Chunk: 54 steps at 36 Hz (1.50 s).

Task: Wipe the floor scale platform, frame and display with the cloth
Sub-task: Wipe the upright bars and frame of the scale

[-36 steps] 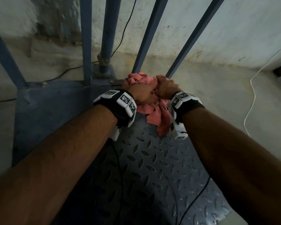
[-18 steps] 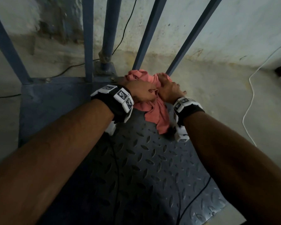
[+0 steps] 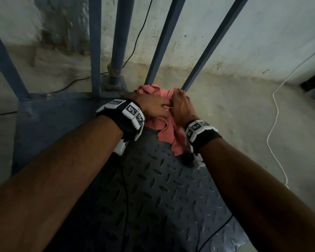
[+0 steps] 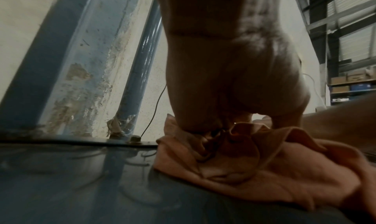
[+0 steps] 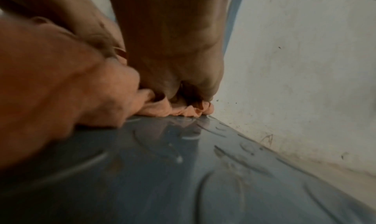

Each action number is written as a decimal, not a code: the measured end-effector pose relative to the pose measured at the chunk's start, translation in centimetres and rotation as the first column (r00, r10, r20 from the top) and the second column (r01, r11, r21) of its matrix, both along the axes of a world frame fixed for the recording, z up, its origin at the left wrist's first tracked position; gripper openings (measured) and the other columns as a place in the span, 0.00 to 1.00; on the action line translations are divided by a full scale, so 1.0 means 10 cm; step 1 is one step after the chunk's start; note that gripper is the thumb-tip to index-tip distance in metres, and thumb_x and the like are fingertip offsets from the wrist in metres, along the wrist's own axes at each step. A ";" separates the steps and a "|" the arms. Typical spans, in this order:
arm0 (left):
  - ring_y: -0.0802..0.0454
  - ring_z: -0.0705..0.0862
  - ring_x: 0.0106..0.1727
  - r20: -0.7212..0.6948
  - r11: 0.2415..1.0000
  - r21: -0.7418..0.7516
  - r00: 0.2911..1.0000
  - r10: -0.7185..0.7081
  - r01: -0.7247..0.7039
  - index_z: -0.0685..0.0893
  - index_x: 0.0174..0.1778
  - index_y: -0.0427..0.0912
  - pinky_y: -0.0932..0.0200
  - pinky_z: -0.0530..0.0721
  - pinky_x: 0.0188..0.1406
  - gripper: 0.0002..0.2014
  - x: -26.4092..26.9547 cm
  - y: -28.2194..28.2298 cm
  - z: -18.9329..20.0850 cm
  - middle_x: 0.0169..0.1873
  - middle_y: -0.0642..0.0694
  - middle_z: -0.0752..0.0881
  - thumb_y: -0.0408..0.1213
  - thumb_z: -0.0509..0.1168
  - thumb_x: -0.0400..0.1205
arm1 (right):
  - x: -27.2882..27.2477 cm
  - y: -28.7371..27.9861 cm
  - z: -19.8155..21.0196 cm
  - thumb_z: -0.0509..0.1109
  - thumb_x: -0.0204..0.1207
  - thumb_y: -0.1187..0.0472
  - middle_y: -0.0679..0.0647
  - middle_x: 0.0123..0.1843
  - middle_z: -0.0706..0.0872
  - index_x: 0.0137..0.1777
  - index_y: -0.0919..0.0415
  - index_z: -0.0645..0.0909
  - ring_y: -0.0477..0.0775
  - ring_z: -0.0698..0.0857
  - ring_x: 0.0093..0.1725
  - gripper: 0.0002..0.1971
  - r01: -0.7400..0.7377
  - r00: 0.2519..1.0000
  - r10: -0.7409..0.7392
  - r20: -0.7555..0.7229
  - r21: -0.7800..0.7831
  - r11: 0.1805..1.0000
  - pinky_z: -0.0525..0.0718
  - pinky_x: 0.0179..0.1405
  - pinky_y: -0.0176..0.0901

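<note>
Both our hands nudged right along platform (image 3: 162, 188) far edge, left hand (image 3: 151, 107) and right hand (image 3: 182, 106) gripping bunched cloth (image 3: 164, 130) centre frame, tail trailing toward us, frame bars (image 3: 164, 40) just above, open tread plate below.

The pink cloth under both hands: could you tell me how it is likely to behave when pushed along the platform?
The cloth looks floppy: it lies bunched and creased under both hands, so pushing probably crumples it further. The platform has raised tread, which may snag its loose edge.

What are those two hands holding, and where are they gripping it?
Both hold the pink cloth. The left hand and right hand clutch its bunched upper part on the far edge of the scale platform; a loose end trails toward the person.
</note>
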<state>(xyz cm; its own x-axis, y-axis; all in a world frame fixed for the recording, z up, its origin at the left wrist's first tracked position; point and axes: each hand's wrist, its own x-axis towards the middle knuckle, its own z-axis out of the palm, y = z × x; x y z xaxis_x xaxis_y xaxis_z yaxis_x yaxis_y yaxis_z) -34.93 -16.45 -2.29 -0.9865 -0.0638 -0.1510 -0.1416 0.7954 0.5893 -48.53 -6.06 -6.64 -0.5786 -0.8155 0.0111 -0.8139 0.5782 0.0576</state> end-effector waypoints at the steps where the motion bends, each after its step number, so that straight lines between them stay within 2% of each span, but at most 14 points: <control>1: 0.48 0.75 0.53 -0.012 1.000 -0.008 1.000 0.017 -0.017 0.77 0.75 0.38 0.65 0.67 0.40 0.19 -0.01 -0.01 -0.02 0.70 0.38 0.81 0.39 0.61 0.89 | -0.01 -0.01 0.00 0.59 0.84 0.61 0.73 0.76 0.73 0.75 0.77 0.69 0.71 0.73 0.76 0.24 -0.017 0.999 0.018 0.030 -0.050 0.999 0.69 0.74 0.60; 5: 0.44 0.82 0.57 -0.027 0.998 -0.054 0.999 0.031 -0.032 0.75 0.77 0.39 0.65 0.71 0.44 0.20 -0.02 0.01 -0.15 0.66 0.41 0.83 0.41 0.60 0.90 | -0.07 -0.15 0.08 0.57 0.80 0.58 0.70 0.65 0.81 0.66 0.72 0.75 0.71 0.80 0.65 0.21 -0.054 0.995 0.060 0.085 -0.078 0.996 0.72 0.58 0.57; 10: 0.41 0.80 0.59 -0.110 0.987 -0.163 0.993 -0.034 0.016 0.77 0.70 0.36 0.66 0.61 0.42 0.15 0.01 0.03 -0.13 0.66 0.38 0.82 0.37 0.60 0.89 | -0.17 -0.25 0.12 0.66 0.83 0.58 0.64 0.85 0.66 0.87 0.66 0.57 0.65 0.66 0.84 0.35 -0.005 0.988 -0.003 0.156 0.049 0.999 0.59 0.80 0.61; 13: 0.44 0.83 0.47 -0.066 0.983 -0.165 0.993 -0.094 0.082 0.80 0.63 0.34 0.62 0.70 0.39 0.10 0.07 0.04 -0.06 0.50 0.40 0.84 0.33 0.62 0.88 | -0.14 -0.23 0.18 0.62 0.80 0.52 0.65 0.86 0.65 0.87 0.66 0.57 0.66 0.66 0.84 0.38 0.015 0.979 -0.024 0.203 0.047 0.999 0.61 0.82 0.65; 16: 0.42 0.82 0.39 -0.072 0.976 -0.193 0.991 -0.111 0.096 0.84 0.51 0.31 0.60 0.70 0.31 0.10 0.13 0.00 0.02 0.37 0.42 0.81 0.37 0.66 0.85 | -0.12 -0.15 0.23 0.62 0.80 0.56 0.67 0.84 0.68 0.86 0.66 0.61 0.68 0.68 0.82 0.35 -0.013 0.970 0.017 0.244 -0.019 1.000 0.65 0.81 0.61; 20: 0.50 0.81 0.41 -0.162 0.964 -0.267 0.986 -0.036 -0.008 0.84 0.51 0.43 0.64 0.65 0.28 0.12 0.24 -0.05 0.00 0.43 0.48 0.82 0.49 0.68 0.83 | -0.12 0.00 0.24 0.66 0.78 0.68 0.65 0.77 0.79 0.81 0.63 0.73 0.69 0.78 0.76 0.28 -0.040 0.972 0.076 0.223 -0.164 0.986 0.74 0.78 0.58; 24: 0.47 0.81 0.44 -0.250 0.929 -0.367 0.967 -0.048 -0.049 0.86 0.54 0.44 0.58 0.70 0.37 0.12 0.35 -0.04 -0.01 0.48 0.46 0.78 0.46 0.63 0.83 | -0.12 0.11 0.28 0.64 0.71 0.74 0.60 0.68 0.87 0.76 0.55 0.81 0.65 0.85 0.69 0.32 0.040 0.977 0.010 0.211 -0.231 0.972 0.80 0.75 0.56; 28: 0.47 0.82 0.41 -0.246 0.951 -0.301 0.969 -0.013 -0.063 0.81 0.38 0.47 0.53 0.74 0.37 0.06 0.48 -0.15 -0.04 0.35 0.56 0.74 0.40 0.70 0.79 | -0.09 0.10 0.27 0.64 0.77 0.73 0.64 0.68 0.87 0.75 0.55 0.82 0.68 0.84 0.69 0.27 0.080 0.989 -0.046 0.142 -0.238 0.968 0.78 0.73 0.54; 34: 0.48 0.86 0.60 -0.084 0.988 -0.098 0.991 0.108 -0.116 0.90 0.64 0.53 0.58 0.80 0.58 0.23 0.50 -0.42 0.08 0.61 0.51 0.89 0.45 0.82 0.72 | -0.03 0.04 0.32 0.64 0.75 0.69 0.59 0.69 0.87 0.74 0.51 0.83 0.69 0.83 0.70 0.27 0.097 0.987 -0.066 0.147 -0.219 0.971 0.78 0.73 0.55; 38: 0.46 0.86 0.57 -0.022 0.985 -0.142 0.995 0.093 -0.095 0.91 0.62 0.47 0.60 0.76 0.50 0.18 0.42 -0.37 0.12 0.49 0.50 0.87 0.40 0.78 0.76 | -0.08 0.05 0.36 0.69 0.78 0.62 0.59 0.67 0.89 0.72 0.49 0.85 0.67 0.85 0.67 0.22 0.111 0.976 -0.075 0.204 -0.172 0.979 0.82 0.70 0.52; 40: 0.39 0.84 0.61 -0.043 0.969 -0.243 0.998 0.044 -0.053 0.90 0.63 0.45 0.55 0.76 0.53 0.17 0.36 -0.29 0.07 0.50 0.46 0.85 0.39 0.75 0.77 | -0.13 0.07 0.38 0.71 0.79 0.60 0.59 0.65 0.89 0.71 0.50 0.85 0.65 0.86 0.65 0.20 0.092 0.976 -0.058 0.211 -0.157 0.983 0.81 0.69 0.49; 44: 0.31 0.61 0.78 -0.007 0.889 -0.454 0.998 0.068 -0.064 0.82 0.71 0.58 0.31 0.66 0.75 0.24 0.33 -0.27 -0.04 0.76 0.45 0.69 0.44 0.72 0.78 | -0.15 0.09 0.29 0.70 0.80 0.61 0.62 0.66 0.88 0.75 0.51 0.82 0.69 0.86 0.65 0.23 0.071 0.986 -0.044 0.160 -0.164 0.984 0.81 0.69 0.52; 49: 0.38 0.85 0.56 0.040 0.945 -0.327 0.999 0.014 0.000 0.90 0.59 0.45 0.50 0.81 0.56 0.24 0.36 -0.29 0.05 0.53 0.42 0.88 0.55 0.71 0.72 | -0.05 0.00 0.17 0.68 0.80 0.65 0.62 0.74 0.83 0.80 0.59 0.76 0.72 0.82 0.70 0.27 0.003 0.991 0.023 0.130 -0.193 0.981 0.77 0.71 0.58; 54: 0.47 0.84 0.50 0.025 0.949 -0.307 0.996 0.086 -0.074 0.89 0.64 0.52 0.53 0.84 0.51 0.22 0.37 -0.37 0.12 0.59 0.47 0.89 0.42 0.79 0.73 | -0.11 -0.05 0.33 0.69 0.75 0.62 0.59 0.66 0.89 0.75 0.51 0.81 0.65 0.86 0.66 0.26 0.009 0.987 0.010 0.159 -0.116 0.993 0.83 0.69 0.55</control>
